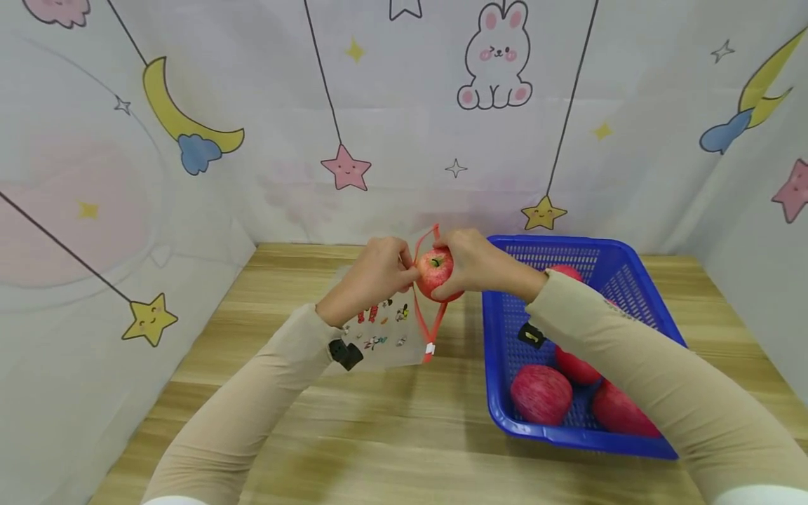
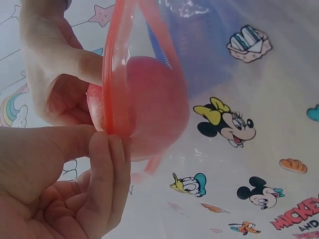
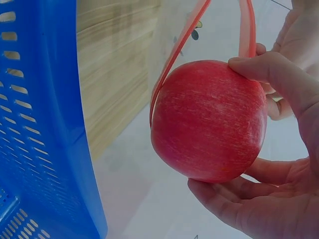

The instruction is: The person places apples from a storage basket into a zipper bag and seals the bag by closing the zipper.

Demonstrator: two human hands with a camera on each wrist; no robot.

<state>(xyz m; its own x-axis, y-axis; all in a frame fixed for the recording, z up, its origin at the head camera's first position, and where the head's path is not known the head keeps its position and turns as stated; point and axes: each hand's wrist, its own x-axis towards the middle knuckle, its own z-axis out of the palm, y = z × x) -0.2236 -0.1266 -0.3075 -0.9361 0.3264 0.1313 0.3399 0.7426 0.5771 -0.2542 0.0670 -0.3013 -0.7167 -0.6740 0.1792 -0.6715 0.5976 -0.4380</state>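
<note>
The left arm [image 1: 252, 396] partly hides the bag [image 1: 404, 347], the right sleeve [image 1: 621, 354] some apples [image 1: 541, 394] in the basket [image 1: 587, 439].

Downward head view, 2 wrist close-ups

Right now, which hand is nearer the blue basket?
Right. The right hand is by the left side of the blue basket, holding an apple; the left hand is farther left, pinching the rim of the clear bag.

Apple [image 1: 435, 275] at mouth of bag [image 1: 404, 335], left of basket [image 1: 568, 437] on table [image 1: 391, 435]
</note>
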